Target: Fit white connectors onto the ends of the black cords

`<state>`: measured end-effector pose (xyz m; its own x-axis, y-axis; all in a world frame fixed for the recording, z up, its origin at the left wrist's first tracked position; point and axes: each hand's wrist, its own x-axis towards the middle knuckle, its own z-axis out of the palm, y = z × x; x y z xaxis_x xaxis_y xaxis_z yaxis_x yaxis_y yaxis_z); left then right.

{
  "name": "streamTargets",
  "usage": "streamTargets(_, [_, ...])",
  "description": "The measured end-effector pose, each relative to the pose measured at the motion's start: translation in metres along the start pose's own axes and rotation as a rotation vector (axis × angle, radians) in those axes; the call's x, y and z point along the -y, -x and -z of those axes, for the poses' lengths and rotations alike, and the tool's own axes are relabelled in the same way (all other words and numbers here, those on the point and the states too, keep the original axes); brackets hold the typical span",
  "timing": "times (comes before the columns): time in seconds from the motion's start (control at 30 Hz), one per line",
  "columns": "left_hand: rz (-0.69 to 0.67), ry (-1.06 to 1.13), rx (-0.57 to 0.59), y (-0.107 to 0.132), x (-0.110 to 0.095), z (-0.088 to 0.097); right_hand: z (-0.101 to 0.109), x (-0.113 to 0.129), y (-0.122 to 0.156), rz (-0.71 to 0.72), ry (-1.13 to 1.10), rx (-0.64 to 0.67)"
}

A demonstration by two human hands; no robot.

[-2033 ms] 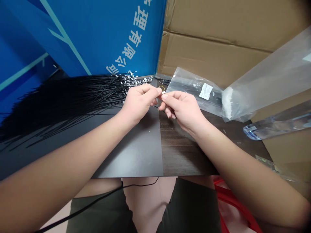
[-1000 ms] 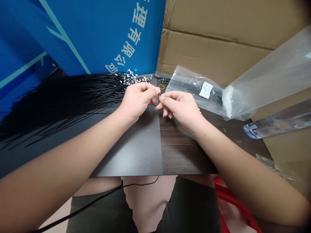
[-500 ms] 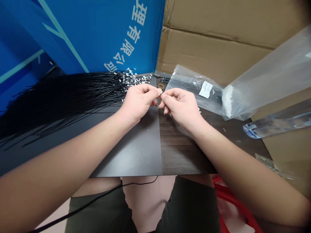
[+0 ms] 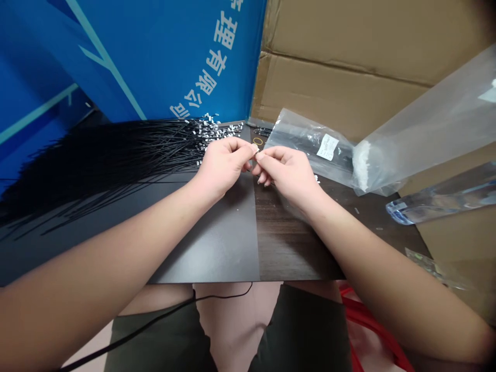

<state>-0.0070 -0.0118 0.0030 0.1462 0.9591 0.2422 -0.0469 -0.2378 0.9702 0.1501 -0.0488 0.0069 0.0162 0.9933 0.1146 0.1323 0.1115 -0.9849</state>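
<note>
While the left hand (image 4: 226, 168) pinches a white piece (image 4: 256, 149), the right hand (image 4: 290, 173) pinches tight, contents unclear.

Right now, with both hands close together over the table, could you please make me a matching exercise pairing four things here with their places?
Things
1. Fanned bundle of thin black cords with white tips
2. Thin yellow ring
3. Flat, clear plastic bag
4. Small white piece

Places
A. Right of the ring, in front of the brown cardboard
B. At the thumb tip of the left hand
C. Stretched out to the left, before the blue panel
D. Lying just past the fingertips

Pairs: 1-C, 2-D, 3-A, 4-B
</note>
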Motion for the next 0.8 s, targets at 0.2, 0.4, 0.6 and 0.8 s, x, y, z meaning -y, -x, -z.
streamTargets(0.2, [0.001, -0.065, 0.096, -0.007, -0.002, 0.012, 0.022, -0.002, -0.009, 0.274, 0.180, -0.048])
streamTargets(0.4, [-0.006, -0.127, 0.202, -0.004, -0.006, 0.014, 0.026, -0.002, -0.006, 0.431, 0.365, 0.018])
streamTargets(0.6, [0.092, 0.052, 0.197, 0.000, -0.007, 0.009, 0.025, -0.005, -0.007, 0.524, 0.488, -0.042])
streamTargets(0.8, [0.197, 0.066, 0.202, 0.004, -0.013, 0.003, 0.026, -0.010, -0.011, 0.584, 0.434, -0.153])
